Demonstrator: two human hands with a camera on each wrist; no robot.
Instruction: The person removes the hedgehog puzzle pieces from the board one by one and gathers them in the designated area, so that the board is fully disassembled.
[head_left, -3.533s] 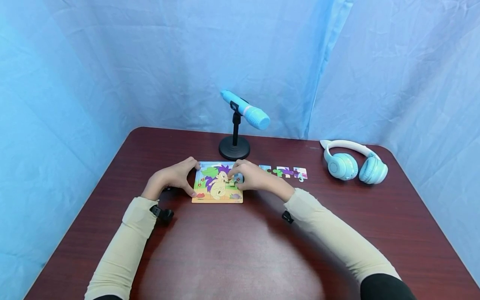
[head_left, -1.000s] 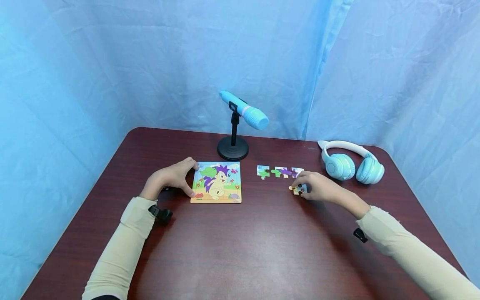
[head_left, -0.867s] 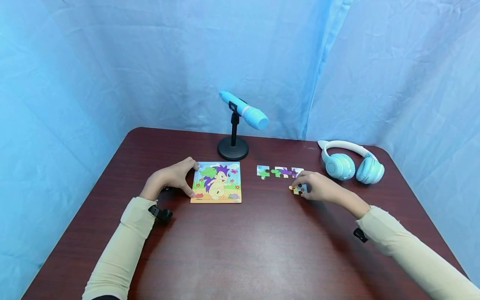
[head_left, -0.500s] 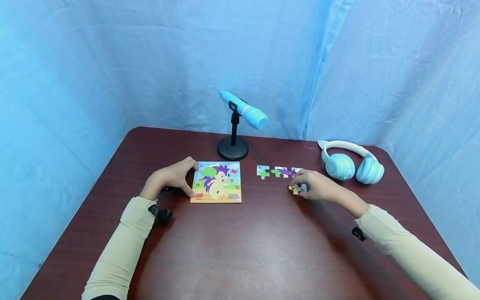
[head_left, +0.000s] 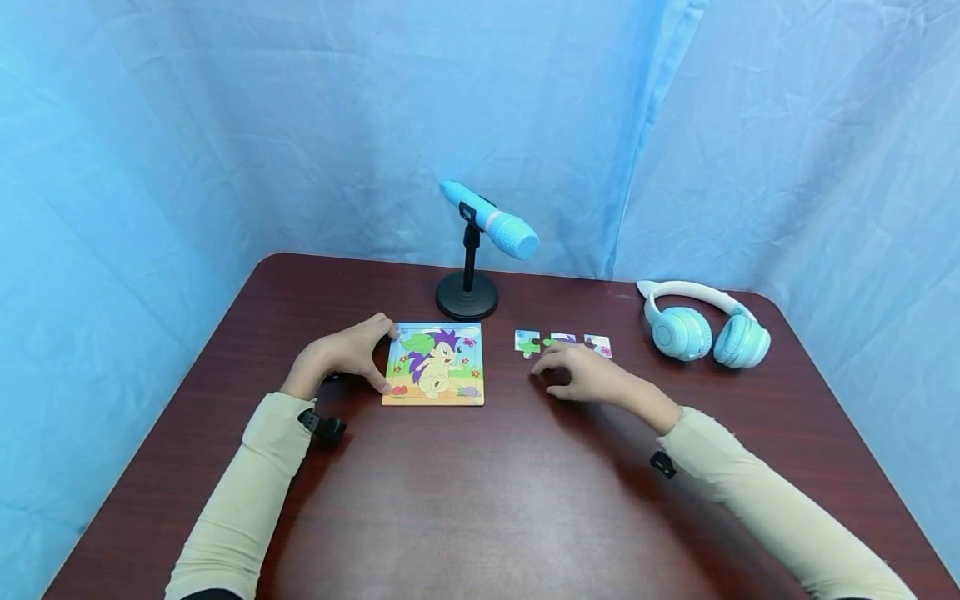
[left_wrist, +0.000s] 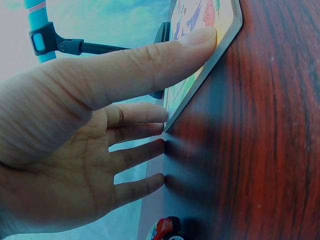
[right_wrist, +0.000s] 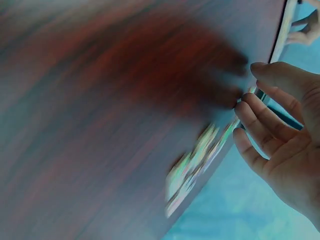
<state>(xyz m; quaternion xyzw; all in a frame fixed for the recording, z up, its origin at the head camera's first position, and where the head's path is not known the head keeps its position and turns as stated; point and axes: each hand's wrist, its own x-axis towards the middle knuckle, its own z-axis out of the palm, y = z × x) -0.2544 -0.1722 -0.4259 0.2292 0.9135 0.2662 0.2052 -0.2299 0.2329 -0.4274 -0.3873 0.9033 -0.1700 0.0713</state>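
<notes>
A hedgehog picture puzzle in a flat board (head_left: 435,363) lies left of centre on the dark table. My left hand (head_left: 348,352) spans its left edge, fingers stretched, with the thumb (left_wrist: 197,37) on the near corner and fingertips by the far corner. To the board's right is a row of loose jigsaw pieces: a green-and-blue one (head_left: 527,341), a purple one (head_left: 564,338) and a pink-and-white one (head_left: 598,346). My right hand (head_left: 588,375) hovers just in front of them, fingers loosely bent with nothing between them in the right wrist view.
Behind the board a blue microphone (head_left: 491,221) stands on a round black base (head_left: 467,295). Blue-and-white headphones (head_left: 682,329) lie at the back right. A small red and black object (left_wrist: 167,230) shows at the bottom of the left wrist view. Blue cloth (head_left: 375,125) hangs behind the table.
My right hand has gone from the board's right side to a loose piece at the right, then back leftward in front of the row. The left hand has stayed at the board.
</notes>
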